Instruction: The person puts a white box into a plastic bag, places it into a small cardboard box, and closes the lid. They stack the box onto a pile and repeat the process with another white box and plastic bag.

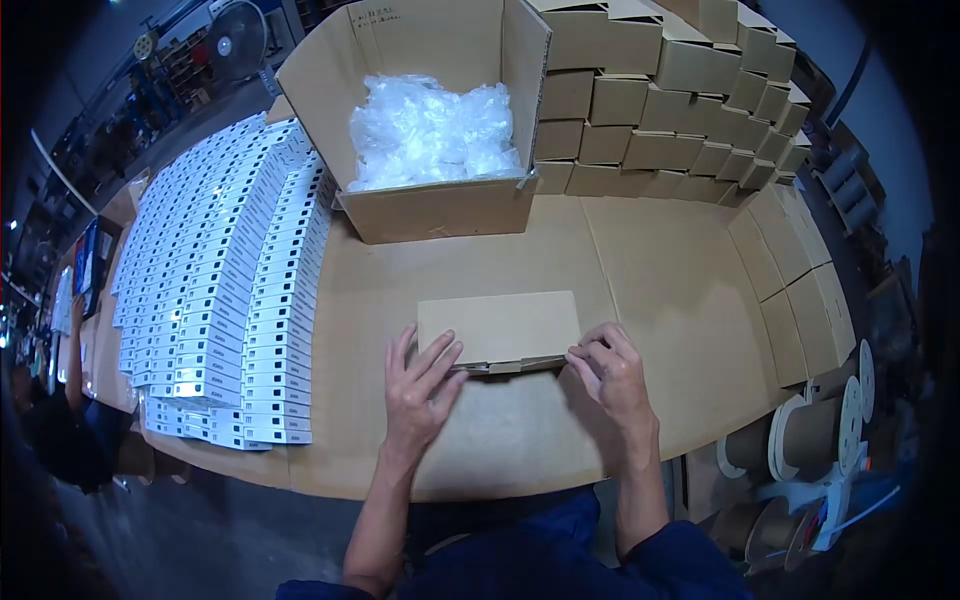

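Observation:
A small brown cardboard box [500,322] lies in front of me, its front edge slightly gaping with a tab at the middle. My left hand [418,388] rests at its front left corner, fingers spread, some over the top panel. At the front right corner, my right hand [608,368] has thumb and fingers pinched on the edge of the box. What is inside the box is hidden.
Stacks of white printed boxes [215,290] stand on the left. Behind is a large open carton [440,212] of clear plastic bags [435,135]. Rows of brown boxes [665,110] line the back right of the cardboard-covered table [660,270]. Spools [815,435] stand beyond its right edge.

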Demonstrator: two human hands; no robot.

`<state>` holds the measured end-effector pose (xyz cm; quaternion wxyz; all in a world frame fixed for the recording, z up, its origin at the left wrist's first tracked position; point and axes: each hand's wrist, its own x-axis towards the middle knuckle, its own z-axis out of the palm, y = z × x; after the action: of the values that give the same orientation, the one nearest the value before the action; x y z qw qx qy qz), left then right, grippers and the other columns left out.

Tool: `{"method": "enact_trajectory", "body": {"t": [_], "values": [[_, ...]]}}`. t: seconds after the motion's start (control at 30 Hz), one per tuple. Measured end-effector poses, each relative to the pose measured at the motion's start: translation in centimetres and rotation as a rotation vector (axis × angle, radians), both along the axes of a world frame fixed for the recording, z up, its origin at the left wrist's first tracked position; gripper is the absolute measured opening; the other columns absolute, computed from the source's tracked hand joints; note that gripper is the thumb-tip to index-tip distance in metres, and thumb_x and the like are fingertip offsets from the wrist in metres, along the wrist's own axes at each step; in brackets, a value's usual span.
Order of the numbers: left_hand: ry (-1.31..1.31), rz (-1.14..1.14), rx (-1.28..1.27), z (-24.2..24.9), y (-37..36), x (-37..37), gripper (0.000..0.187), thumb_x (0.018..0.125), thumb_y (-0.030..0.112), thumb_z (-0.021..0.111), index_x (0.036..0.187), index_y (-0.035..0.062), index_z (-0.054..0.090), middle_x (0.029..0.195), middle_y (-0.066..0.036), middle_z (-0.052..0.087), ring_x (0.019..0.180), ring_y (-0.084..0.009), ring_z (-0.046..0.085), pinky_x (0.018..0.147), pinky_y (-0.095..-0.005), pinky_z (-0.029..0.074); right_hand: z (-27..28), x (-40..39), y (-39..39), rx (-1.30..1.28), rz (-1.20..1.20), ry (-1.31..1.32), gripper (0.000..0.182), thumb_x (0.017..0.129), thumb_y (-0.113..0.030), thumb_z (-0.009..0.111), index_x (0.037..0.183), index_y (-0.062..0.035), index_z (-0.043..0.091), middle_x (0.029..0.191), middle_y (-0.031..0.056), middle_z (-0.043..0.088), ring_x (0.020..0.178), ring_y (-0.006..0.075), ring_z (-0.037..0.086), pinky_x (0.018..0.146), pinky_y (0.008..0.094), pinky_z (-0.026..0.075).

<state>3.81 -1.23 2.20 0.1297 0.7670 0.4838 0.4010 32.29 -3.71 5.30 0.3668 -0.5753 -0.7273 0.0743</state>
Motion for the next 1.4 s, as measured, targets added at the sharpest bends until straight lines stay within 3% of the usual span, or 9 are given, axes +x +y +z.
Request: {"method": "enact_trajectory", "body": {"t": [0.07, 0.1, 0.2, 0.23, 0.63, 0.73, 0.9, 1.1, 1.4], "values": [[0.155, 0.018, 0.064, 0.5, -0.3, 0.7, 0.037, 0.088, 0.015, 0.078, 0.125, 0.0125, 0.075, 0.132, -0.002, 0.071, 0.139, -0.0311, 0.053, 0.122, -0.0671, 0.019, 0.5, -0.7, 0.2, 0.018, 0.039, 0.051, 0.012, 0.079, 0.0, 0.081, 0.087, 0.0021, 0.072, 0.109, 0.0156, 0.071, 0.106, 0.0309, 0.069, 0.083, 0.0379, 0.058], [0.198, 0.015, 0.074, 0.4, -0.4, 1.1, 0.04, 0.086, 0.017, 0.08, 0.126, 0.0144, 0.075, 0.133, 0.0, 0.071, 0.14, -0.0302, 0.052, 0.122, -0.0686, 0.015, -0.1, -0.8, 0.5, -0.074, 0.088, 0.111, 0.016, 0.08, -0.003, 0.082, 0.093, 0.0001, 0.074, 0.127, 0.0145, 0.069, 0.122, 0.032, 0.065, 0.102, 0.0429, 0.054], [0.247, -0.008, 0.132, -0.8, 0.0, 2.1, 0.042, 0.085, 0.022, 0.082, 0.126, 0.0189, 0.075, 0.134, 0.005, 0.07, 0.139, -0.0284, 0.053, 0.123, -0.0676, 0.013, -1.2, -2.6, 0.8, -0.001, 0.192, 0.018, 0.022, 0.081, -0.006, 0.083, 0.102, -0.0038, 0.075, 0.134, 0.0088, 0.069, 0.132, 0.0318, 0.06, 0.117, 0.055, 0.039], [0.24, -0.026, 0.156, -1.4, 0.3, 2.2, 0.042, 0.085, 0.021, 0.081, 0.127, 0.0192, 0.074, 0.135, 0.005, 0.07, 0.139, -0.0283, 0.053, 0.123, -0.0674, 0.015, -2.4, -3.2, 0.8, -0.042, 0.181, 0.101, 0.029, 0.079, -0.011, 0.085, 0.107, -0.0093, 0.077, 0.135, 0.0039, 0.07, 0.138, 0.03, 0.056, 0.124, 0.0643, 0.021], [0.094, -0.016, 0.213, -1.8, 0.5, 2.3, 0.024, 0.081, 0.016, 0.085, 0.104, 0.021, 0.082, 0.122, 0.005, 0.075, 0.134, -0.0277, 0.058, 0.122, -0.0699, 0.014, -4.5, -5.7, 0.9, 0.147, -0.017, 0.206, 0.014, 0.077, -0.012, 0.087, 0.088, -0.0161, 0.08, 0.115, -0.0014, 0.076, 0.131, 0.0303, 0.057, 0.12, 0.0637, 0.024], [-0.025, 0.052, 0.251, -2.8, -0.3, 2.9, 0.018, 0.078, 0.017, 0.087, 0.095, 0.0195, 0.082, 0.117, 0.003, 0.075, 0.128, -0.0305, 0.06, 0.122, -0.0699, 0.014, -5.5, -6.2, 0.4, 0.155, -0.041, 0.29, 0.013, 0.076, -0.012, 0.088, 0.085, -0.0136, 0.078, 0.12, -0.0005, 0.073, 0.134, 0.032, 0.054, 0.12, 0.0635, 0.025], [-0.023, 0.19, 0.061, -1.2, -1.3, 4.0, 0.016, 0.077, 0.019, 0.088, 0.091, 0.0153, 0.081, 0.143, -0.013, 0.056, 0.141, -0.039, 0.041, 0.122, -0.0657, 0.017, -4.4, -6.8, 0.0, 0.11, -0.128, 0.273, 0.013, 0.076, -0.014, 0.087, 0.084, -0.0106, 0.077, 0.137, 0.0073, 0.065, 0.142, 0.0381, 0.043, 0.121, 0.0616, 0.024], [-0.295, 0.187, -0.08, -1.5, -1.4, 5.1, 0.01, 0.08, 0.015, 0.085, 0.084, 0.0116, 0.077, 0.15, -0.017, 0.047, 0.147, -0.0474, 0.031, 0.121, -0.0633, 0.021, -3.9, -7.6, -0.1, 0.029, -0.174, 0.358, 0.008, 0.079, -0.008, 0.08, 0.078, -0.0061, 0.073, 0.153, 0.0178, 0.05, 0.15, 0.0493, 0.027, 0.122, 0.0586, 0.023], [-0.327, 0.187, -0.113, -1.8, -1.2, 5.5, 0.01, 0.081, 0.009, 0.08, 0.079, 0.006, 0.071, 0.148, -0.018, 0.046, 0.149, -0.0429, 0.031, 0.121, -0.0564, 0.026, -4.4, -8.0, 0.2, 0.046, -0.197, 0.335, 0.014, 0.078, -0.007, 0.078, 0.072, -0.0052, 0.065, 0.153, 0.0201, 0.048, 0.15, 0.0487, 0.025, 0.121, 0.0607, 0.023]]}}
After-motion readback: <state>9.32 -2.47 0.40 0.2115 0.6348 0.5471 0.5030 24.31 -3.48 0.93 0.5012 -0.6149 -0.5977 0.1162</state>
